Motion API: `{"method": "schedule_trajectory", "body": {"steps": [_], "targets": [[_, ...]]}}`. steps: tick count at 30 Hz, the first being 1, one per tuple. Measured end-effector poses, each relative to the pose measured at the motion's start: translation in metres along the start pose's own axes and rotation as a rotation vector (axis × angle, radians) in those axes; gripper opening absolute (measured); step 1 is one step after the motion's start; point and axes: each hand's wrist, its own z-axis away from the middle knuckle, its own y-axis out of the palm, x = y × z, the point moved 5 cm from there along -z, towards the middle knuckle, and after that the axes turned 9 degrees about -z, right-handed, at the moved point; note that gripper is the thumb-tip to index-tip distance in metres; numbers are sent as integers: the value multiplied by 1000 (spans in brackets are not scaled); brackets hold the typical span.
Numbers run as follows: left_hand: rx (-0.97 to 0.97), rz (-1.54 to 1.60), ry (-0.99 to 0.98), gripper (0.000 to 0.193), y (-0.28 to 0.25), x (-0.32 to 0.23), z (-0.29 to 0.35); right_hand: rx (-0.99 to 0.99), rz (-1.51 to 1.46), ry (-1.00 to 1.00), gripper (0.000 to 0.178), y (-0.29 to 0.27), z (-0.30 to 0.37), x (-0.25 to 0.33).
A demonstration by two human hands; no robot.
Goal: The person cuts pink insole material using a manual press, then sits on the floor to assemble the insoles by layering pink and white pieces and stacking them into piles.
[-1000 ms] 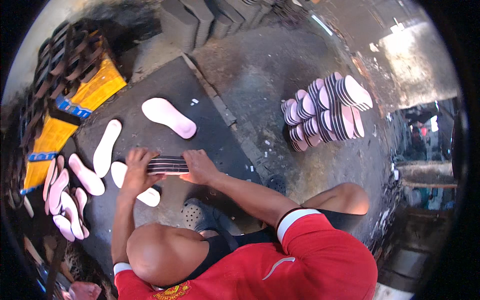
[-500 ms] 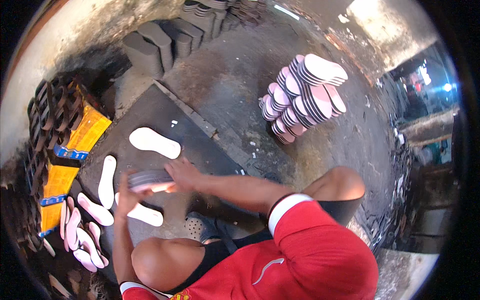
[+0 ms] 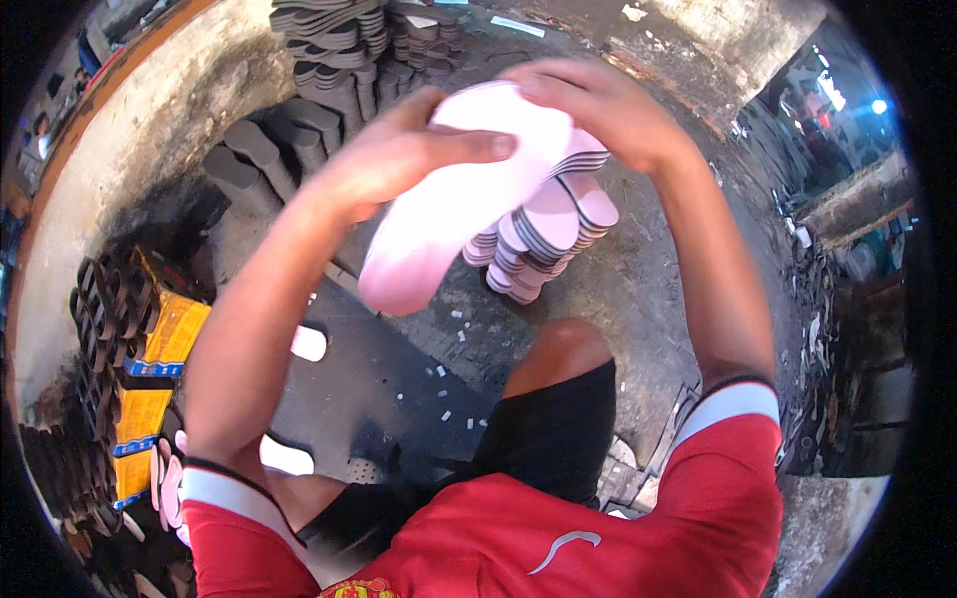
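Up in front of me is a pale pink sandal sole (image 3: 439, 224), raised off the floor with its smooth face showing. My left hand (image 3: 404, 154) grips its left edge, the thumb lying across the face. My right hand (image 3: 598, 105) is closed over the far right end, fingers on top. Whether more than one sole is in my hands cannot be seen. Just beyond stands a stack of pink soles with dark layered edges (image 3: 548, 219), partly covered by the held sole. Pale soles (image 3: 287, 455) lie on the dark mat (image 3: 374, 374), partly hidden by my left arm.
Dark grey sole stacks (image 3: 249, 159) line the wall at far left. Yellow-and-blue packages (image 3: 171, 334) hold dark strap-like pieces (image 3: 100, 309) at left. Several pink soles (image 3: 167, 488) lie beside them. White scraps (image 3: 444, 392) dot the floor near my knee.
Both hands have risen from low over the mat to high in front of me, carrying the sole. It now faces me broadside, where earlier mostly its dark edge showed.
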Motion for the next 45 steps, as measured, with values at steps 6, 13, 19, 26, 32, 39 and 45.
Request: {"method": "schedule_trajectory", "body": {"steps": [6, 13, 19, 26, 32, 39, 45], "targets": [[-156, 56, -162, 127, 36, 42, -92, -495, -308, 321, 56, -102, 101, -138], [-54, 373, -543, 58, 67, 154, -109, -580, -585, 518, 56, -121, 125, -264], [-141, 352, -583, 36, 81, 150, -122, -589, -680, 561, 55, -134, 130, -284], [-406, 107, -497, 83, 22, 150, -72, -536, -432, 675, 55, -124, 114, -298], [-541, -461, -269, 86, -134, 121, 78, -806, 230, -69, 39, -142, 51, -96], [-1029, -475, -1134, 83, -155, 337, 480, 495, 130, -76, 30, 343, -114, -109], [-1300, -479, -1552, 104, -41, 412, 568, 411, 517, 19, 84, 583, -119, -302]]}}
